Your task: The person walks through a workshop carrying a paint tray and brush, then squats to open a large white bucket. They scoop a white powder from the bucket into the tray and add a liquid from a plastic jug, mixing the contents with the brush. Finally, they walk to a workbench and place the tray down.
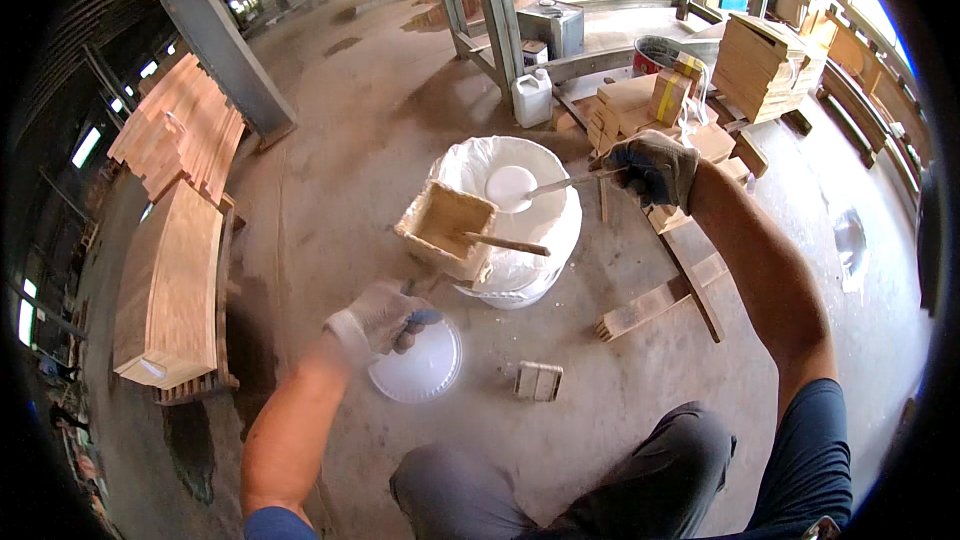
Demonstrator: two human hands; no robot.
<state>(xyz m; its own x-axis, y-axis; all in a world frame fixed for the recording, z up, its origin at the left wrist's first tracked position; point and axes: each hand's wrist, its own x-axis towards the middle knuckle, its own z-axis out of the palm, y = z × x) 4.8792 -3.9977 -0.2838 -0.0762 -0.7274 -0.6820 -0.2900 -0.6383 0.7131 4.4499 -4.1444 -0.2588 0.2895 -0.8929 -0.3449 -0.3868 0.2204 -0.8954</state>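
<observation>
1. Ladle (512, 186) and box (435, 254) are sharing the space at a white bucket (520, 295); the ladle's round bowl is showing over the lined mouth, and the box is overlapping the left rim in this view.

2. The right hand (655, 172), gloved, is gripping the ladle toward the far end of its handle, fingers wrapped together rather than spread.

3. The left hand (383, 320), also gloved, is folding its fingers around what looks like a short handle running to the box's near corner; the exact contact is hard to make out.

4. A stick (515, 244) is leaning out of the box, its free end pointing over the bucket.

5. The ladle is looking stiff and fairly light, though a full bowl would be weighing down its head; a hold well back on the handle is keeping the glove clear of the white bowl.

6. The box is appearing rigid and crusted, its walls perhaps slippery where wet; its handle is offering the cleaner hold, with a level wrist.

7. A white lid (425, 380) is lying on the floor near the left hand, and a jug (532, 98) is standing by a bench (497, 30).
</observation>
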